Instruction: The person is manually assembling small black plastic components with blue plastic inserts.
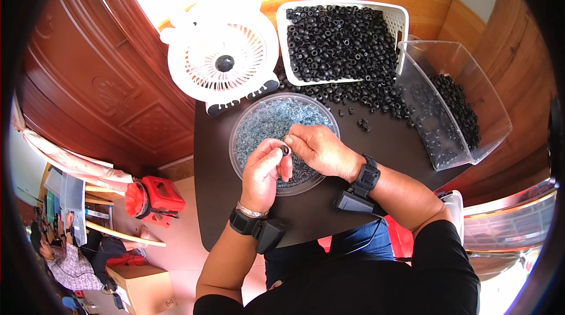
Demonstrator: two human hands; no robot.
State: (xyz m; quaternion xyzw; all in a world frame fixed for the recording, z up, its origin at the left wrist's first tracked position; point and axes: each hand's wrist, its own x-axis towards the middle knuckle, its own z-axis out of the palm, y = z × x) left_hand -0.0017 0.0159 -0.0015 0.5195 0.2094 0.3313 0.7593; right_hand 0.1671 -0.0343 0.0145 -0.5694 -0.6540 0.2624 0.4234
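My left hand (263,172) pinches a small black rubber ring (285,150) between thumb and fingers, over the near side of a round clear bowl (242,132) filled with small grey-blue metal pieces. Just right of it, my right hand (319,149) has its fingertips touching the same ring. Whether the right fingers hold a metal piece I cannot tell. Both wrists carry black strapped devices.
A white basket (400,17) of black rings stands at the back, with loose rings (365,94) spilled on the dark table (218,209). A tilted clear bin (471,79) with rings sits right. A white fan (223,62) is behind the bowl. A red stool (156,196) and cardboard box (144,288) are on the floor left.
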